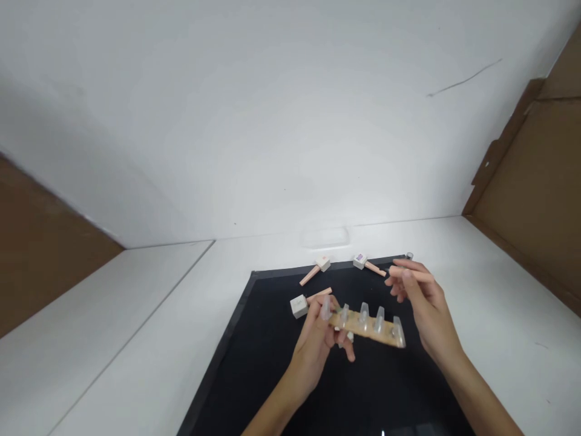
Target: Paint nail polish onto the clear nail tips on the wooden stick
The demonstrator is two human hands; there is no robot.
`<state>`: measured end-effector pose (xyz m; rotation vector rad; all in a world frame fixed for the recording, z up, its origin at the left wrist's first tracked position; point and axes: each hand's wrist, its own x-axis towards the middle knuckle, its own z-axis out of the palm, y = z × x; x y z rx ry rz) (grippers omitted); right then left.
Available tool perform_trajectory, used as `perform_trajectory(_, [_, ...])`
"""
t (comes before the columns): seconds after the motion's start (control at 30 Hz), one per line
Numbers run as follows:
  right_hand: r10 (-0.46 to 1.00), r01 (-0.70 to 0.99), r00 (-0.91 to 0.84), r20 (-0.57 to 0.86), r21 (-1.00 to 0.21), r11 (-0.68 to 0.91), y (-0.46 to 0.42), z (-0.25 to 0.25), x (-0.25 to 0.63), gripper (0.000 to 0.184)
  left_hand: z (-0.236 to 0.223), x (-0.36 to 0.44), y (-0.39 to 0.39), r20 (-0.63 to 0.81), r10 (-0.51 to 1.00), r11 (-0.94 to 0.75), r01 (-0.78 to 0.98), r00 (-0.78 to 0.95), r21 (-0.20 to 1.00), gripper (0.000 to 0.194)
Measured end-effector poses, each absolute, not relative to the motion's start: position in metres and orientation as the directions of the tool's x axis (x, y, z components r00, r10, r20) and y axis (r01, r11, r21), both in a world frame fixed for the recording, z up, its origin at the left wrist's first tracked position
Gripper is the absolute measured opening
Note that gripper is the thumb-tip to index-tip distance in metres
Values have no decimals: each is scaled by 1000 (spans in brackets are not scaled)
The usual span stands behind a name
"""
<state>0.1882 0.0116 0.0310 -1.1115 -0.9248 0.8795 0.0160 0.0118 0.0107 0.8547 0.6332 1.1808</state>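
My left hand (315,339) is closed on one end of a narrow wooden nail display strip (363,325). A row of several clear nail tips stands up along the strip. Beneath the strip, near my left fingers, a small white thing (349,336) is mostly hidden. To the right, my right hand (424,297) grips a nail polish brush by its pink handle (411,275). Its dark tip points left, apart from the nail tips. Just left of my left hand lies a white polish bottle (298,306) with a pink cap.
Two more white bottles with pink caps, one at the back left (322,263) and one at the back right (360,261), lie on the black mat (254,345). Behind the mat is a clear tray (325,237). Cardboard (531,157) stands at the right, against the white wall.
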Motion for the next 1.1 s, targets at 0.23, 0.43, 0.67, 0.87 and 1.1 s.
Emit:
perform_trajectory(0.23, [974, -273, 188, -127, -959, -72, 9, 38, 179, 43, 20, 18, 7, 11, 984, 84, -522, 176, 849, 43])
perform_trajectory(0.43, [963, -376, 123, -239, -909, -178, 8, 43, 179, 45, 9, 15, 3, 59, 974, 41, -431, 217, 901, 35])
perform_trajectory(0.67, [966, -476, 94, -239, -863, -167, 5, 46, 178, 43, -3, 10, -3, 154, 968, -84, -324, 197, 942, 29])
perform_trajectory(0.87, [967, -531, 38, -253, -825, -195, 5, 46, 180, 37, -4, 8, -2, 285, 917, -188, -330, 278, 925, 23])
perform_trajectory(1.1, [969, -552, 20, -246, -811, -194, 6, 45, 181, 35, -8, 7, -1, 310, 911, -202, -361, 271, 911, 21])
